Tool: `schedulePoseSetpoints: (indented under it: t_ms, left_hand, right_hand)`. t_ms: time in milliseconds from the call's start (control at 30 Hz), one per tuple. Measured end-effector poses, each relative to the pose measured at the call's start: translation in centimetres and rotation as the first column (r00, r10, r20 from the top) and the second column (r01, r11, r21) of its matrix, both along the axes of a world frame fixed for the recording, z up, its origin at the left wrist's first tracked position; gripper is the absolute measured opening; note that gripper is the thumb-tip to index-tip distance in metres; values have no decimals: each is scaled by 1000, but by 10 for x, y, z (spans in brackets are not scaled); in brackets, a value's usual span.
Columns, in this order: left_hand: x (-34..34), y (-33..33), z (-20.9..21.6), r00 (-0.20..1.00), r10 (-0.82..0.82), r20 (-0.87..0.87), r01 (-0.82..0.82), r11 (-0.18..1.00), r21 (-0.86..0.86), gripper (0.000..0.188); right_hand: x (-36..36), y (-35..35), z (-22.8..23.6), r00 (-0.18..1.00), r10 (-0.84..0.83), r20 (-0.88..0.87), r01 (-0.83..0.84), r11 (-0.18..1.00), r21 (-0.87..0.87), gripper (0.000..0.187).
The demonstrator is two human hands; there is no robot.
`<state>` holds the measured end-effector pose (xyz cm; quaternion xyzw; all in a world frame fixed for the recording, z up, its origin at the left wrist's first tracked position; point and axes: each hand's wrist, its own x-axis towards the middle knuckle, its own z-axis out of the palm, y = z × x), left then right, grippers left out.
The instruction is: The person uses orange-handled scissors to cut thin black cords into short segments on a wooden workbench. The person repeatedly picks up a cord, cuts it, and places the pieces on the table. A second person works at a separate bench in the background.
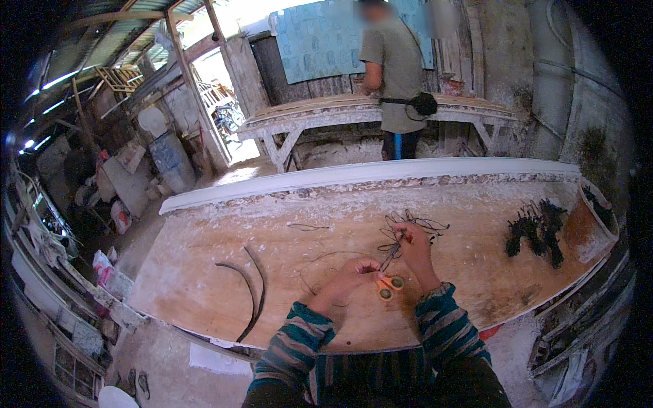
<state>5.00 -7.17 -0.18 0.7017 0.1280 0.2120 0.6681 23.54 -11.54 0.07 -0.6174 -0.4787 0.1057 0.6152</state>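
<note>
Wire-cutting is the step we judge to be in hand. Our left hand (348, 277) is closed around the orange-handled scissors (389, 280), fingers through or against the loops, with the blades pointing up and away from us toward the wire. Our right hand (413, 246) is closed in a pinch on the tangle of thin dark wire (408, 226), holding it just above the wooden tabletop (224, 238), near the middle of the board and a little to our right. The scissor tips meet the wire just beside our right fingers; whether the blades are open or already shut on a strand is too small for us to tell.

Loose strands (309, 226) lie on the board to our left, and two long curved dark strips (253, 292) lie nearer the left edge. A heap of short dark bundles (534, 231) sits well apart on our right, beside a rust-coloured pot (583, 228) at the board's end. Beyond a long white moulding (367, 173) another person (396, 75) stands at a second bench, facing away.

The next move, as we judge it, calls for keeping the strand taut in our right pinch, keeping fingertips clear of the blades, and closing the scissors squarely across one strand, not the whole tangle.
</note>
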Motion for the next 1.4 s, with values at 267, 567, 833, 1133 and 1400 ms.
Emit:
schedulePoseSetpoints:
  t_ms: [267,567,833,1133,1400]
  left_hand:
    - [-2,11,2,928,371,-45,-373,926,-60,18]
    - [-22,45,-4,697,716,28,-717,696,47,9]
    - [-23,59,-23,730,678,87,-678,734,-36,5]
    - [-22,39,2,815,580,8,-578,812,84,5]
    - [-23,41,-2,949,316,12,-313,931,189,4]
  right_hand:
    - [2,2,-6,929,-167,330,128,982,135,13]
    - [-18,-10,12,898,381,220,-378,924,-55,12]
    - [-40,-20,11,447,776,-446,-859,512,30,17]
    - [-31,-31,26,520,715,-468,-811,585,-8,14]
    - [-10,-15,21,660,584,-473,-588,793,158,12]
